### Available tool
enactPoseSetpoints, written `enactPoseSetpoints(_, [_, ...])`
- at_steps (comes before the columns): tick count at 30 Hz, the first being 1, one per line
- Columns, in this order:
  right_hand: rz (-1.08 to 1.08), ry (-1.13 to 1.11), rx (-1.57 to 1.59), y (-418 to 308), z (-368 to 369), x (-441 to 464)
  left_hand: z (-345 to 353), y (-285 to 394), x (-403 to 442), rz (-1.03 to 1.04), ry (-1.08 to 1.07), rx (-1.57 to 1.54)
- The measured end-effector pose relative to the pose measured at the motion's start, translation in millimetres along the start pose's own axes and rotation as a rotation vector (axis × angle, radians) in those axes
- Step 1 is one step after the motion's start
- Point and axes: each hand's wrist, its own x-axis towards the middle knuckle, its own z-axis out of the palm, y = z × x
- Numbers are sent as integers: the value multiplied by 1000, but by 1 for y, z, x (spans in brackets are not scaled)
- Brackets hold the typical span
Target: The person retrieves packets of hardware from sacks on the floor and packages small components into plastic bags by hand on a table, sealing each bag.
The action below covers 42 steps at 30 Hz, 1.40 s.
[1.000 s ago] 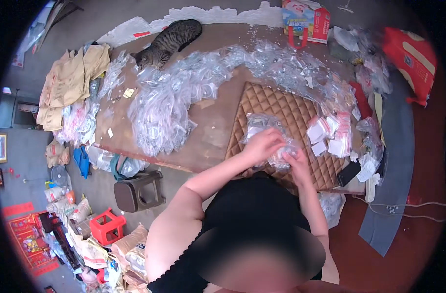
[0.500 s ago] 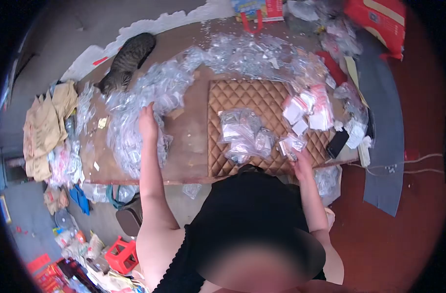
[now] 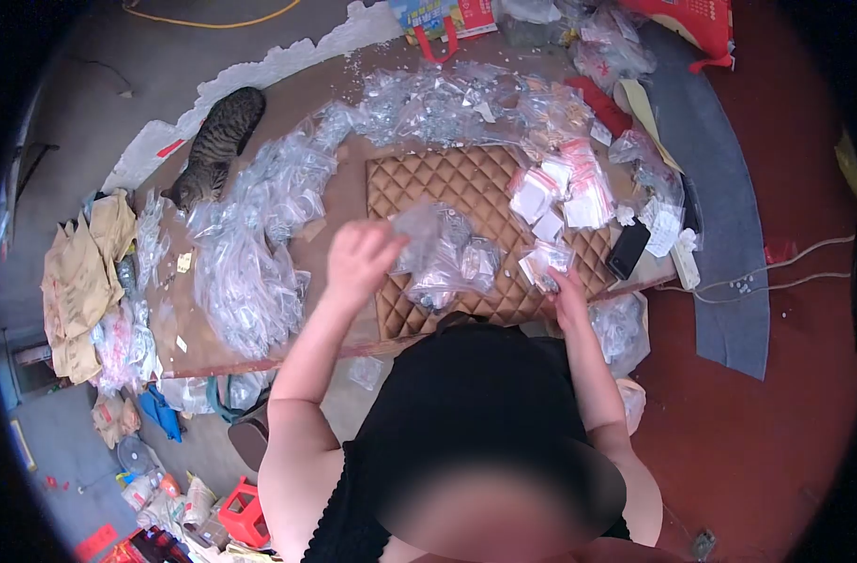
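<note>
My left hand [image 3: 361,260] is at the left edge of the pile on the quilted mat, its fingers closed on the edge of a clear plastic bag [image 3: 413,235]. Beside and under that bag lies a small heap of filled clear bags [image 3: 457,263]. Near the mat's front right, my right hand [image 3: 567,293] pinches a small clear packet [image 3: 545,259] with something whitish in it. Just beyond it are several white cards in red-edged bags [image 3: 579,192]. The contents of the bags are too small to make out.
A long band of clear bags [image 3: 250,281] curves along the left and back of the table. A tabby cat [image 3: 224,136] lies at the back left. Brown paper bags [image 3: 86,281] sit at the left end, a black phone [image 3: 627,250] at the right. A red stool [image 3: 244,514] stands below.
My left hand has moved right, from the left band of bags to the heap on the mat, and closed on a bag. My right hand stays by the packet. The whole view has shifted slightly.
</note>
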Motion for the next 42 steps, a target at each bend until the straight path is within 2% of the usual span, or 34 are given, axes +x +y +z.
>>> enactPoseSetpoints(1, [-1,-3,0,1,-2,1,19,6,-12,-2,-133,16])
enactPoseSetpoints(2, [-5,-1,-17,2,-5,2,33,14,-20,-2,-131,18])
enactPoseSetpoints(4, [-9,1,-32,2,-7,4,52,28,-33,-187,-379,-120])
enactPoseSetpoints(5, [-45,-5,-42,0,-6,5,56,30,-34,-184,-380,-117])
enactPoseSetpoints(7, [-77,-14,-55,-4,-3,6,63,36,-40,-365,-244,-331])
enactPoseSetpoints(8, [-93,-37,-85,-9,2,8,66,41,-42,-367,-243,-327])
enactPoseSetpoints(10, [-114,-61,-114,-21,16,15,73,50,-44,-891,-301,-824])
enactPoseSetpoints(11, [-137,-124,-136,-27,31,16,75,50,-41,-891,-301,-825])
enactPoseSetpoints(13, [-216,-242,-106,-52,76,2,77,50,-34,-639,-227,-797])
enactPoseSetpoints(14, [-274,-299,-54,-65,103,-7,70,52,-28,-639,-224,-798])
enactPoseSetpoints(15, [-277,-301,-57,-67,114,-3,58,53,-17,-542,-238,-783])
enactPoseSetpoints(16, [-435,-397,-216,-68,124,3,51,54,-11,-446,-250,-763])
enactPoseSetpoints(17, [-592,-492,-375,-67,133,5,48,55,-11,-448,-244,-757])
enactPoseSetpoints(18, [-596,-499,-374,-73,144,-3,45,55,-11,-398,-229,-757])
enactPoseSetpoints(20, [-914,-522,-1222,-83,160,-20,46,54,-17,-354,-214,-756])
enactPoseSetpoints(21, [-910,-517,-1407,-67,164,-14,53,54,-24,-297,-244,-715])
enactPoseSetpoints(22, [-909,-521,-1409,-51,165,-10,58,54,-31,-241,-274,-675])
enactPoseSetpoints(24, [-1123,-571,-1625,-38,172,-16,57,57,-33,-251,-257,-682])
enactPoseSetpoints(25, [-1014,-685,-1481,-43,165,-15,55,57,-35,-259,-246,-688])
enactPoseSetpoints(26, [-1016,-702,-1484,-60,163,-25,52,55,-37,-273,-241,-684])
enactPoseSetpoints(28, [-946,-812,-959,-90,157,-45,47,47,-38,-309,-196,-728])
enactPoseSetpoints(29, [-947,-826,-964,-96,152,-48,47,45,-39,-320,-187,-724])
enactPoseSetpoints(31, [-877,-871,-1273,-103,142,-52,47,44,-38,-281,-191,-746])
enactPoseSetpoints(32, [-877,-865,-1275,-94,141,-49,49,43,-37,-276,-189,-749])
enactPoseSetpoints(34, [-1255,-803,-1562,-57,138,-32,53,45,-34,-170,-172,-740])
enactPoseSetpoints(35, [-1251,-795,-1565,-43,140,-24,55,45,-34,-165,-174,-746])
enactPoseSetpoints(37, [-908,-899,-1990,-23,146,-12,59,45,-36,-39,-385,-693])
enactPoseSetpoints(38, [-911,-901,-1988,-24,145,-11,57,42,-34,-41,-387,-691])
enactPoseSetpoints(40, [-1197,-830,-1720,-29,141,-13,50,34,-33,-28,-313,-554])
enactPoseSetpoints(41, [-1197,-839,-1717,-38,140,-18,45,27,-31,-35,-315,-552])
enactPoseSetpoints(42, [-1325,-696,-1659,-52,140,-26,41,17,-28,-48,-345,-524])
